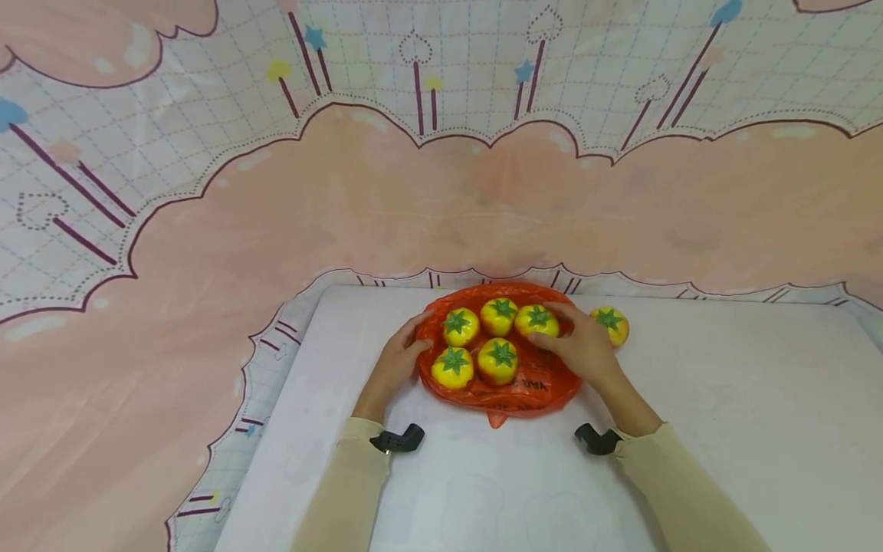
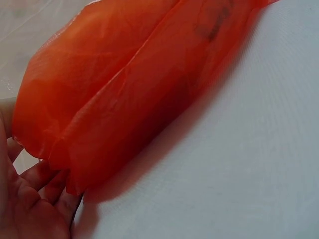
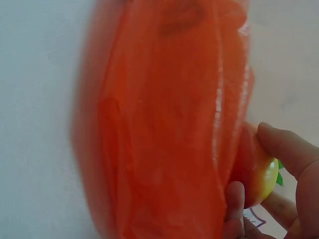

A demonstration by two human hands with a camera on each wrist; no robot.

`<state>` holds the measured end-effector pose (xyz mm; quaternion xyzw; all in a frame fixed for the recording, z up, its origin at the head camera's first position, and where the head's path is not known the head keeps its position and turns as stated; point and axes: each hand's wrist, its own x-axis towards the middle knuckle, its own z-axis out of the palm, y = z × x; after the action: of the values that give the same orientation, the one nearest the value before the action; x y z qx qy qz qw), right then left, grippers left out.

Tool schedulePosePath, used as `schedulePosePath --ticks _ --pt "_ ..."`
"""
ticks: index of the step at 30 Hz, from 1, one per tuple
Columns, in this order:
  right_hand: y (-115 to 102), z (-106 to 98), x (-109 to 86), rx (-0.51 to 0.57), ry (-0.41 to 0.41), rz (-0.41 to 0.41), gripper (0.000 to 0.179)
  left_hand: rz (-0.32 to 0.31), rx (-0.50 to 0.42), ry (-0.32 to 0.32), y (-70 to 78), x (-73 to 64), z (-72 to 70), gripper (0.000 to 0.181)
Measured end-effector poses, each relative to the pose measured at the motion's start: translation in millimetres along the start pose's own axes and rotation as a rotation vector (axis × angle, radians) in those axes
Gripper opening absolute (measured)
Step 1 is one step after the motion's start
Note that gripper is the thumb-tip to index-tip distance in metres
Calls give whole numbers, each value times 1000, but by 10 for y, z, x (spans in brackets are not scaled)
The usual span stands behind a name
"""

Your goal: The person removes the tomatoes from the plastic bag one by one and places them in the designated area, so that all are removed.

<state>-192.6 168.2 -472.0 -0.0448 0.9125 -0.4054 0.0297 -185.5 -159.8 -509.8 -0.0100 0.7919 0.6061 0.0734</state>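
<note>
We pinch fruit (image 1: 536, 322) in right hand (image 1: 585, 346), bag (image 1: 552, 387) beneath; left hand (image 1: 398, 356) grips bag, likely holding it wide.

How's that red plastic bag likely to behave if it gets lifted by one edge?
The red plastic bag will probably flop, since its thin, see-through wall creases and folds. It would likely sag and tilt, because the yellow fruits bunch toward one side. Those fruits may roll together, as they look rounded and lie loose.
</note>
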Motion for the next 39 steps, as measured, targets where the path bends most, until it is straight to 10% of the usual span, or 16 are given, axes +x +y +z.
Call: schedulePosePath --ticks 39 --pt "-74 -514 -457 18 44 3 71 -4 18 -10 -10 -44 -9 49"
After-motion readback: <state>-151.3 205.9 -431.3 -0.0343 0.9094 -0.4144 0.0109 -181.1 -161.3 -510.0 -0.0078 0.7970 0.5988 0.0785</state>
